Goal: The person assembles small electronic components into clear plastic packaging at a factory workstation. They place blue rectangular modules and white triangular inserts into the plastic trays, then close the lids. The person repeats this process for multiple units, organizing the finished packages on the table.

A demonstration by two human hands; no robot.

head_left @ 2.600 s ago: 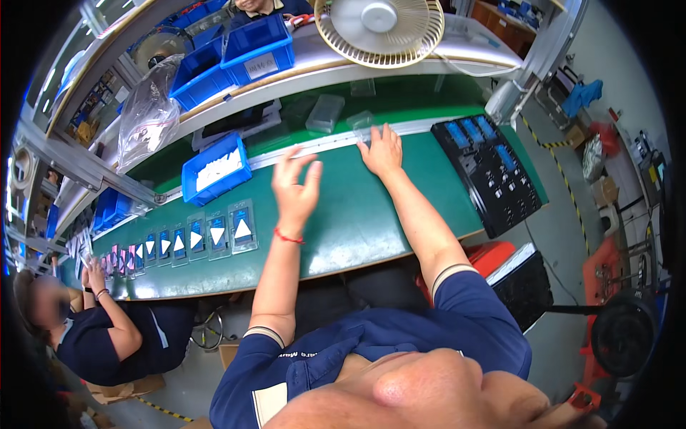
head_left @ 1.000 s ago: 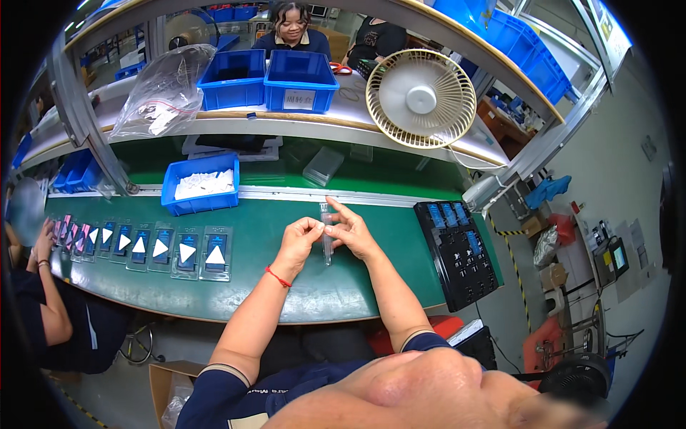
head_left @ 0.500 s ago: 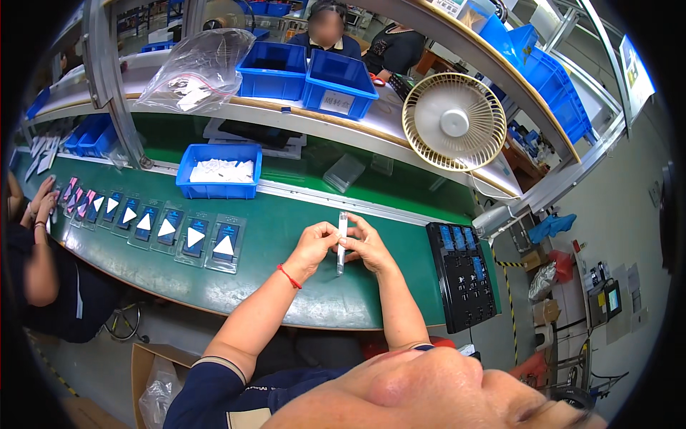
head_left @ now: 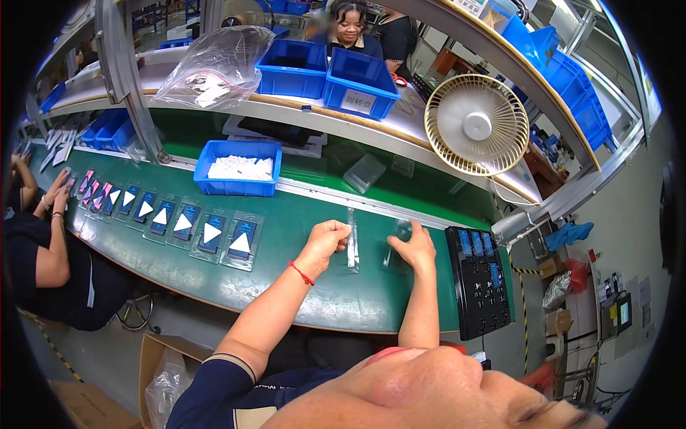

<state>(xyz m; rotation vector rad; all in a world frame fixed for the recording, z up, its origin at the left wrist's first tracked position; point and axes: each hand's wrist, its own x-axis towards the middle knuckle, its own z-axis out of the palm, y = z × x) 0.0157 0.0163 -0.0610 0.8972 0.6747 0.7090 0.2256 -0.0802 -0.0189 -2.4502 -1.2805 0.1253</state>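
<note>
My left hand (head_left: 325,245) pinches a narrow clear plastic piece (head_left: 352,250) with white in it, held nearly edge-on above the green bench. To its right, my right hand (head_left: 416,247) has its fingers closed around the edge of a second clear plastic piece (head_left: 394,250), blurred and hard to make out. A gap separates the two pieces. On the bench to the left lies a row of flat clear plastic packs (head_left: 243,242), holding dark blue cards with white triangles. Farther along, some carry pink.
A blue bin (head_left: 238,187) of white pieces stands behind the packs. At the right sits a black fixture (head_left: 477,286) with blue modules. Clear trays (head_left: 364,173) lie under the shelf, which carries blue bins and a fan (head_left: 476,125). A co-worker's hands (head_left: 58,193) are at far left.
My hands have moved apart, the right one going right with a clear plastic piece. Before, both held one narrow clear case together. The whole view has shifted slightly.
</note>
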